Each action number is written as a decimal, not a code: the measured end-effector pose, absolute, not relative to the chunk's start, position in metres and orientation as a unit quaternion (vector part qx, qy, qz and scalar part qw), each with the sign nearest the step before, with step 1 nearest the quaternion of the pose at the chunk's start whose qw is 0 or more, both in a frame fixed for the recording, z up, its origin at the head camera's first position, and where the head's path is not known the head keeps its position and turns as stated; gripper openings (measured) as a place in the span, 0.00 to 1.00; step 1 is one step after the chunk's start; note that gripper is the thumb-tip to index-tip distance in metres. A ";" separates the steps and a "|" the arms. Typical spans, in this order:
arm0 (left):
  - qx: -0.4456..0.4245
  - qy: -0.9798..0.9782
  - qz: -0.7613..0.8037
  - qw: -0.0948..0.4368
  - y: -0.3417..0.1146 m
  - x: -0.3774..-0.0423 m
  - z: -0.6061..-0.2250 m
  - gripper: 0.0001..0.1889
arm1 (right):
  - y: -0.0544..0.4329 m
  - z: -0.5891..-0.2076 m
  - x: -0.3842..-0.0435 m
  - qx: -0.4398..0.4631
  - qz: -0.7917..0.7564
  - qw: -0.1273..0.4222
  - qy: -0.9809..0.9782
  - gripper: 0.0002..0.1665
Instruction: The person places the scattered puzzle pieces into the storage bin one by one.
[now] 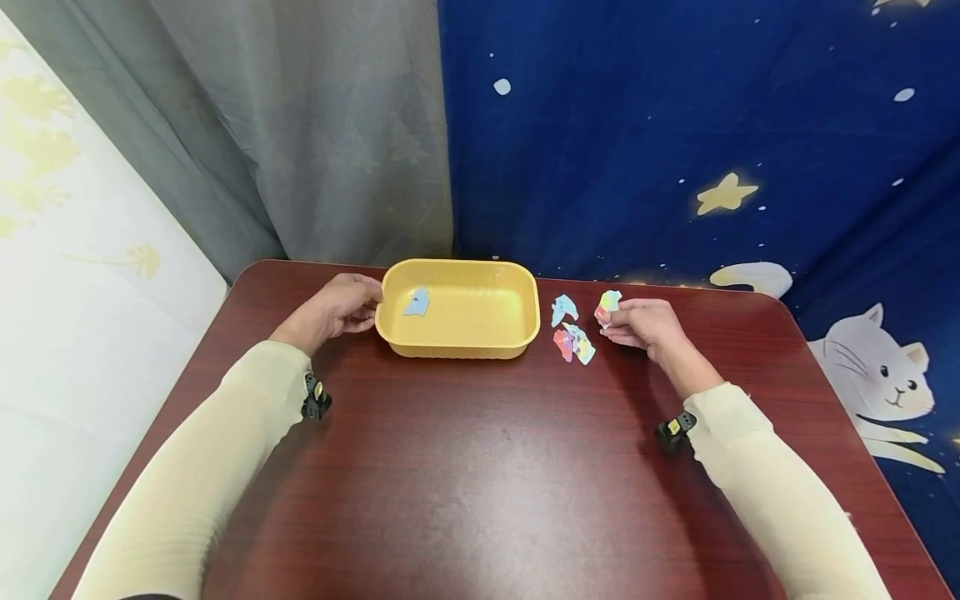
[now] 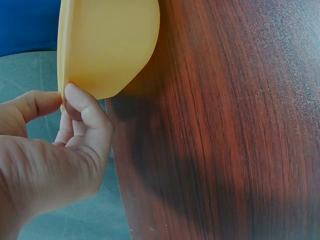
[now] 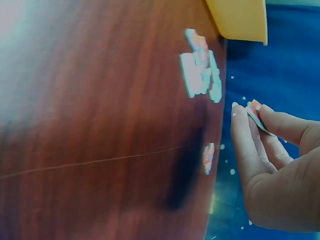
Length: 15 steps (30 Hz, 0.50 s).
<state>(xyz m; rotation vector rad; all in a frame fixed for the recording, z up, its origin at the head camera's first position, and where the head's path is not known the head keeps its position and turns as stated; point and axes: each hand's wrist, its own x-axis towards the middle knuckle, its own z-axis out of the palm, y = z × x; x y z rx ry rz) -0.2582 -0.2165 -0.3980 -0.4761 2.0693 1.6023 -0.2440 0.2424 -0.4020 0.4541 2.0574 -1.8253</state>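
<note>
My left hand (image 1: 352, 304) pinches the left end of a yellow plastic basin (image 1: 457, 346) by its rim. Up close in the left wrist view, thumb and fingertips meet on either side of that rim. A light blue torn paper scrap (image 1: 417, 302) lies inside the basin, toward its left end. Right of the basin, my right hand (image 1: 647, 323) pinches a colourful paper scrap (image 3: 255, 110) between thumb and fingers. Below this hand in the right wrist view, another scrap (image 3: 208, 158) lies by the table edge. Several more torn scraps (image 1: 576, 342) lie between the basin and my right hand.
The dark red wooden table (image 1: 480, 467) carries everything. Its far edge runs just behind the basin, against a grey curtain (image 1: 337, 150) and a blue star-patterned curtain (image 1: 600, 150). A white wall panel (image 1: 90, 275) stands at the left.
</note>
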 end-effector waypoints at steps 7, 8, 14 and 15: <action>-0.177 0.750 0.589 0.243 -0.217 -0.259 -0.397 0.18 | 0.234 -0.393 -0.256 0.152 -0.652 0.174 0.722 0.35; -0.177 0.750 0.590 0.243 -0.217 -0.259 -0.397 0.18 | 0.233 -0.392 -0.258 0.152 -0.651 0.176 0.722 0.36; -0.178 0.749 0.591 0.242 -0.217 -0.260 -0.398 0.18 | 0.227 -0.383 -0.266 0.159 -0.657 0.174 0.716 0.32; -0.177 0.749 0.590 0.243 -0.217 -0.260 -0.398 0.18 | 0.226 -0.381 -0.268 0.161 -0.660 0.172 0.714 0.31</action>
